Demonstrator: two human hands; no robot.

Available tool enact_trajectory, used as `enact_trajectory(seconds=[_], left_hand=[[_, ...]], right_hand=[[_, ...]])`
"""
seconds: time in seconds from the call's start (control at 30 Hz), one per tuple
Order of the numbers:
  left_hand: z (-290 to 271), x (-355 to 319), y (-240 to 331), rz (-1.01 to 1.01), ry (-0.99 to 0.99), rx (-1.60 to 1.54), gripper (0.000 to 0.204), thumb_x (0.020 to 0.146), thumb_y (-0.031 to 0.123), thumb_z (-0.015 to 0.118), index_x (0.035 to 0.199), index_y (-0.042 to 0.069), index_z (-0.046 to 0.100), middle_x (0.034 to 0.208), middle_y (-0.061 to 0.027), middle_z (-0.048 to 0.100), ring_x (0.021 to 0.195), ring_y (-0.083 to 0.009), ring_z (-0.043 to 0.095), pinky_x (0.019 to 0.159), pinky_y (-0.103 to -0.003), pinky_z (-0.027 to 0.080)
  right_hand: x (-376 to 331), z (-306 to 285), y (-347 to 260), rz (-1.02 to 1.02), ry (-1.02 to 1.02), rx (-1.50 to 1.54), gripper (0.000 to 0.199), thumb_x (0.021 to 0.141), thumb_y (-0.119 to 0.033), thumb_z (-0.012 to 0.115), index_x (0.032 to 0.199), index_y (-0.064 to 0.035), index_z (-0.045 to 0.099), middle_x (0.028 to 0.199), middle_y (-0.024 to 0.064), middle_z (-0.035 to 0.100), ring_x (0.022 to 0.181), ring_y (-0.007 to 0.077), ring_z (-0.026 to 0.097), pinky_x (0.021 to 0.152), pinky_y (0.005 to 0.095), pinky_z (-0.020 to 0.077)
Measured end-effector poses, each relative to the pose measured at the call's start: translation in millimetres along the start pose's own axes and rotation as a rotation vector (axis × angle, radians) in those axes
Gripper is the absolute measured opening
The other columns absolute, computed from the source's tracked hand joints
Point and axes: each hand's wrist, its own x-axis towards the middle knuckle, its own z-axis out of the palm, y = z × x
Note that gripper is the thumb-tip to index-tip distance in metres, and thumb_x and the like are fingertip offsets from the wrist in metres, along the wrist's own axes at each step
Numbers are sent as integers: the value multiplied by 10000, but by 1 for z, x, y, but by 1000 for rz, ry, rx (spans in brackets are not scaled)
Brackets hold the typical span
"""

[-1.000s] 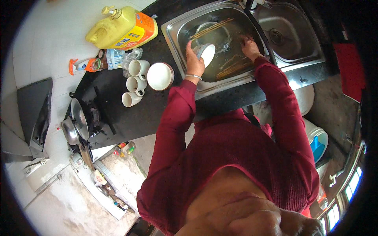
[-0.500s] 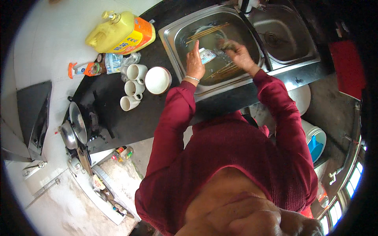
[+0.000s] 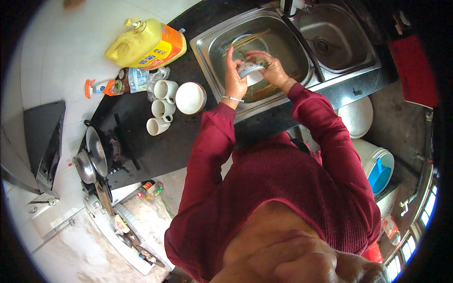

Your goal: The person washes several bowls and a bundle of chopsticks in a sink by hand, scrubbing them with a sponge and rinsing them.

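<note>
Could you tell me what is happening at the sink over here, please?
A person in a red sweater stands at a steel sink, holding a small dish over the left basin with both hands: left hand and right hand. Chopsticks lie in that basin. Three white mugs and a white bowl sit on the dark counter beside it.

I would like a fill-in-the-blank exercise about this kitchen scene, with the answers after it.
1. Both hands, the left hand and the right hand, hold a small dish over the ____ basin of the sink.
2. Beside the white bowl stand ____ white mugs.
3. The big detergent jug is mostly ____.

Answers: left; three; yellow
</note>
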Motion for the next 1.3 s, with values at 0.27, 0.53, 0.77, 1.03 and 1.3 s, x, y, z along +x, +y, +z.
enact_trajectory(seconds=[0.27, 0.53, 0.77, 1.03, 1.3], left_hand=[[21, -12, -10, -9, 228, -353, 686, 653, -148, 346, 1288, 107, 296, 1011, -88, 492, 949, -181, 488, 874, -288, 379], [40, -7, -10, 68, 330, -289, 578, 705, -12, 377, 1274, 67, 310, 1249, -127, 371, 1141, -237, 386, 977, -336, 300], [-2, -2, -38, -326, 69, -20, 275, 839, 182, 509, 914, -80, 552, 715, -164, 612, 644, -251, 637, 556, -320, 529], [21, 1, -41, -406, 261, -324, 244, 889, 81, 384, 997, -110, 489, 828, -199, 581, 648, -316, 627, 492, -393, 564], [-3, -7, -32, -783, 30, -821, 395, 870, 144, 410, 1203, -57, 342, 1020, -279, 529, 773, -409, 599, 644, -493, 543]], right_hand=[[-24, 18, 0, 702, 379, 976, 284, 797, -79, 615, 1061, -13, 534, 962, 79, 598, 843, 184, 596, 731, 299, 495], [-37, 60, 0, 856, 402, 1250, 431, 835, -220, 594, 1159, 28, 455, 1090, 131, 537, 966, 225, 531, 801, 360, 462], [4, -21, 25, 340, 32, -447, 317, 784, -243, 631, 867, 61, 592, 660, 129, 626, 608, 204, 608, 566, 344, 473], [-14, 25, 49, 633, 296, 124, 381, 821, -252, 578, 964, 100, 549, 826, 193, 628, 772, 211, 615, 639, 323, 483], [-19, -2, 15, 655, 152, 1191, 445, 879, -302, 494, 1196, 4, 435, 1176, 108, 499, 1054, 226, 490, 917, 384, 387]])
